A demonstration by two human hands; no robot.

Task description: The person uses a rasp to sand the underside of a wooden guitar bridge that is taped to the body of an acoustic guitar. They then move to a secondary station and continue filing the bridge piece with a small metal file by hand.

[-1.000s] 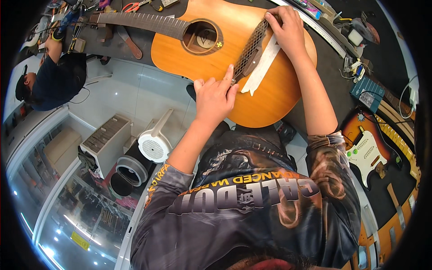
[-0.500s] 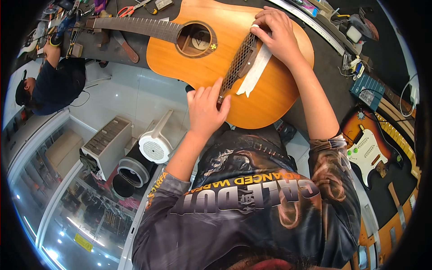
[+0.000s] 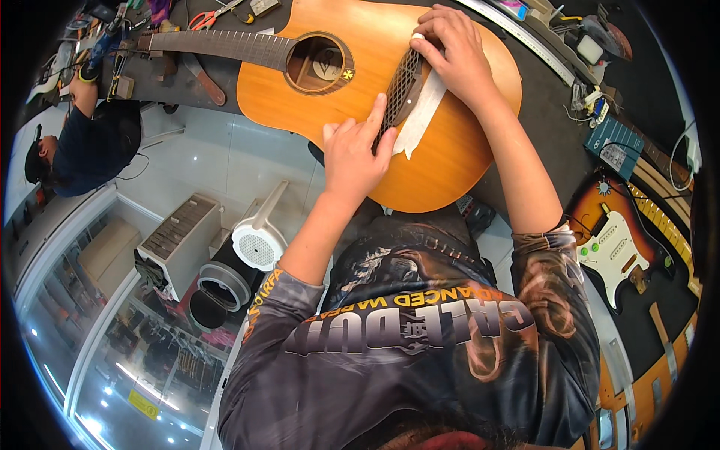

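An acoustic guitar (image 3: pixel 270 97) with a natural top lies across the bench, neck to the left. A dark bar with a diamond lattice pattern (image 3: pixel 399 82) rests along its bridge (image 3: pixel 411 100). My left hand (image 3: pixel 351 159) grips the bar's near end, thumb on one side and index finger stretched along it. At the far end, my right hand (image 3: pixel 454 56) pinches the bar's white tip (image 3: pixel 418 36) between thumb and fingers. A strip of white tape (image 3: pixel 420 120) is stuck to the top beside the bridge. The bar's near end is hidden under my left hand.
Orange-handled scissors (image 3: pixel 202 20) and other tools lie at the far left of the bench. A long metal ruler (image 3: pixel 525 41) curves behind the guitar body. A sunburst electric guitar (image 3: pixel 611 240) lies at right. Another person (image 3: pixel 90 146) works at far left.
The bar and both hands have shifted slightly away from me. My left index finger has straightened along the bar. The acoustic guitar has moved a little to the left.
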